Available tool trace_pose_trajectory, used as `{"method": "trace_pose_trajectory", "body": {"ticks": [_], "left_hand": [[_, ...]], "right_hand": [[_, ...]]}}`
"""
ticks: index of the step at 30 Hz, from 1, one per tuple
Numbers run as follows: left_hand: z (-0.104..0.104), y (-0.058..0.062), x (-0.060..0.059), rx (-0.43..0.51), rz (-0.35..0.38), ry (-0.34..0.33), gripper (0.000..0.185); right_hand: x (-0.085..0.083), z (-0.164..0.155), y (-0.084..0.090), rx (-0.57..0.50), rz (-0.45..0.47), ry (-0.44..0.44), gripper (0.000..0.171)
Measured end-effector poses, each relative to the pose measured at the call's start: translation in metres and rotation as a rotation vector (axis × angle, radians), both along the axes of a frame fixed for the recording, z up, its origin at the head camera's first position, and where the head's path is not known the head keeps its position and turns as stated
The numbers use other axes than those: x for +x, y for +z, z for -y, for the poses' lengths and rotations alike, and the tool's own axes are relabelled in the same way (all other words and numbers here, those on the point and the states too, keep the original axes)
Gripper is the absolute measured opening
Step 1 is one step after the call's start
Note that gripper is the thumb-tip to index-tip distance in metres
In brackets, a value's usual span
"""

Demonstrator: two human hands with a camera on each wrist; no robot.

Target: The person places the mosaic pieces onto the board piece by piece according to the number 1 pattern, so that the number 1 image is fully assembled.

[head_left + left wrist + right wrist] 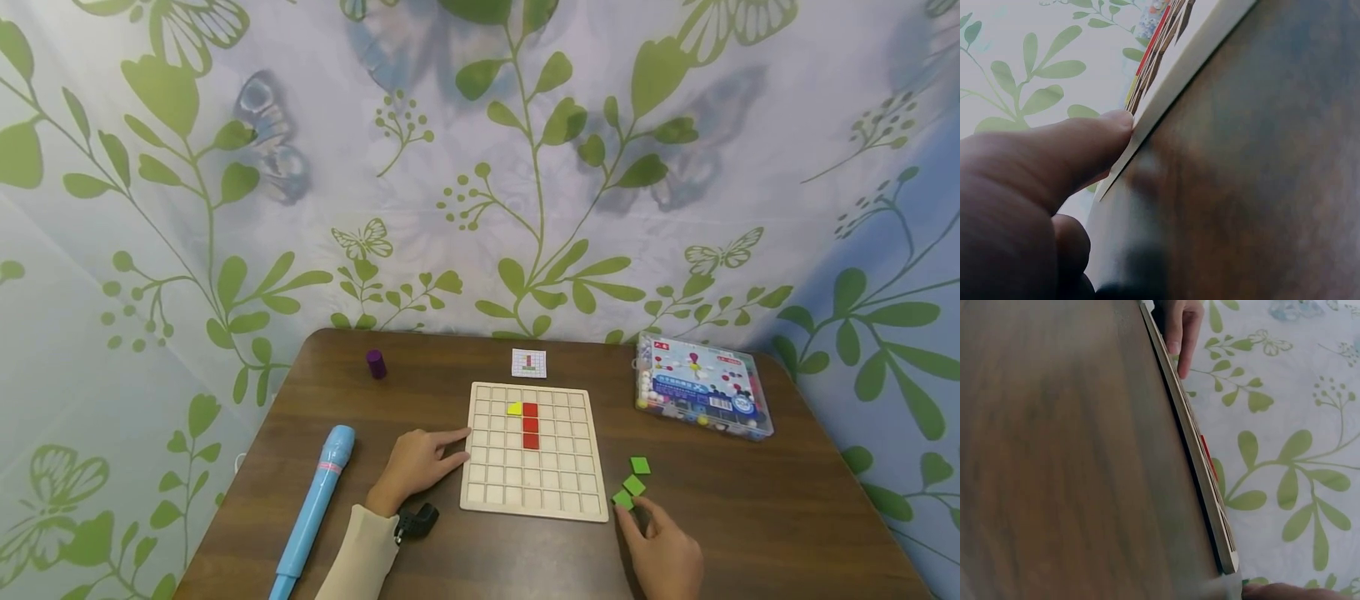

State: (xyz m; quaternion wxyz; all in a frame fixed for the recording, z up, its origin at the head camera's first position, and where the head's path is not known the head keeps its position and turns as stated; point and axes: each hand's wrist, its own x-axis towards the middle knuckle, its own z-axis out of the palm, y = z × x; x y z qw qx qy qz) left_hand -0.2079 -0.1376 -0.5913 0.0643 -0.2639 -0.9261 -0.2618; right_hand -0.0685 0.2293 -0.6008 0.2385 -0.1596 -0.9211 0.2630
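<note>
A pale wooden grid board (525, 487) lies flat in the middle of the brown table (750, 517). It holds a column of three red tiles (530, 425) with a yellow tile (513, 408) beside the top one. My left hand (457, 446) rests with straight fingers against the board's left edge (1179, 69); a fingertip (1113, 125) touches that rim. Three green tiles lie right of the board: two apart (640, 465) and the nearest one (622, 499), which my right hand (633, 510) pinches between thumb and forefinger. The right wrist view shows the board's edge (1197, 456) and the far left hand (1182, 325).
A small pattern card (528, 362) lies behind the board. A purple cylinder (376, 363) stands at the back left, a blue toy microphone (315, 500) lies front left, and a clear plastic box of beads (701, 396) sits at the right. Leaf-print cloth surrounds the table.
</note>
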Motion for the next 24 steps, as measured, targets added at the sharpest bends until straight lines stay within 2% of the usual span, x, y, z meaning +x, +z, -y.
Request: {"method": "trace_pose_trajectory", "body": {"ticks": [5,12,15,20,24], "left_hand": [[0.0,0.002,0.0,0.007,0.008,0.004,0.043],[0.0,0.001,-0.001,0.013,0.023,-0.005,0.043],[0.0,0.001,-0.002,0.015,0.014,-0.006,0.043],[-0.001,0.002,-0.003,0.02,-0.008,0.012,0.042],[0.0,0.003,0.0,0.006,0.017,0.009,0.042]], "right_hand": [[-0.003,-0.003,0.0,-0.02,-0.064,0.011,0.03],[-0.008,-0.005,0.004,-0.083,-0.028,0.047,0.029],[-0.016,-0.001,0.006,-0.079,-0.053,0.116,0.027],[-0.031,0.01,0.013,-0.065,-0.16,0.245,0.025],[-0.037,0.021,0.015,-0.063,-0.246,0.343,0.026]]}}
